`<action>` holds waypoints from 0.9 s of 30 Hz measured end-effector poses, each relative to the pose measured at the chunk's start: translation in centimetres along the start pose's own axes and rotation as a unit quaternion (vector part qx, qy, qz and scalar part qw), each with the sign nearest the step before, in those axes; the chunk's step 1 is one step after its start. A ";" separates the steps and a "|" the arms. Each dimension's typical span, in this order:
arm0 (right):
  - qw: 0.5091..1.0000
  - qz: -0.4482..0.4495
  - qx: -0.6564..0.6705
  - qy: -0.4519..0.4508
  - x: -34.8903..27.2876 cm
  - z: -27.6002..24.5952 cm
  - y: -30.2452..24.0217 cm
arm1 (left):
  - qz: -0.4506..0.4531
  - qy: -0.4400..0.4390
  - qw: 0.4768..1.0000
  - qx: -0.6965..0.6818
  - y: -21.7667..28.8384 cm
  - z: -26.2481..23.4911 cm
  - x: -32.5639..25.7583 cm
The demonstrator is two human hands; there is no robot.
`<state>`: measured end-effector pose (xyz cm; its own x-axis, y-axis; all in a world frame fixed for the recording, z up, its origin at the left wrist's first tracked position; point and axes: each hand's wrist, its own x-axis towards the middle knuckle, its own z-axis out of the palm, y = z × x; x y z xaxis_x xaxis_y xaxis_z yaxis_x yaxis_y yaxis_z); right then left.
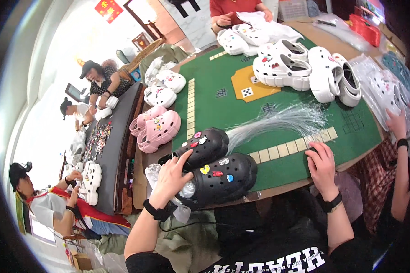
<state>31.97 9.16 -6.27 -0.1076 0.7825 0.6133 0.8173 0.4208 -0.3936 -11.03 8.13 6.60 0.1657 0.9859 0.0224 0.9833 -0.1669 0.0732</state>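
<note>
A pair of black clogs lies at the table's near edge, the far black clog (205,148) and the near black clog (225,179) side by side. Both carry small colourful charms. My left hand (171,179) rests at their heel end, index finger and thumb spread, the fingertip touching the far clog. Clear plastic (182,211) bunches under that hand and at the near clog's heel. Over the green mat's near edge, my right hand (322,164) is open with nothing in it. Its fingertips are by a row of cream tiles printed on the mat, close to a bundle of clear strands (278,125).
Pink clogs (159,129) and white clogs (161,95) stand left of the green mat (205,95). More white clogs (282,68) occupy its far right. Bagged clogs (387,86) lie right, under another person's hand (396,122). Other people handle white shoes at a grey table (116,150).
</note>
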 end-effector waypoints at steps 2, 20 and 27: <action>1.000 0.008 0.000 -0.007 0.0 -0.1 0.1 | 0.050 0.012 0.998 -0.040 -0.6 0.1 0.3; 1.000 -0.012 0.005 0.011 -0.1 0.0 0.8 | -0.197 0.059 0.856 -0.475 3.3 -1.1 0.3; 1.000 -0.011 0.007 0.011 0.0 -0.1 0.6 | -0.213 -0.036 0.797 -0.565 6.9 -1.6 2.2</action>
<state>32.52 9.40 -6.46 -0.1132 0.7632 0.6361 0.8070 0.4441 -0.3892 -3.97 9.07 8.74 -0.1207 0.9470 -0.2977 0.2627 0.3197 0.9104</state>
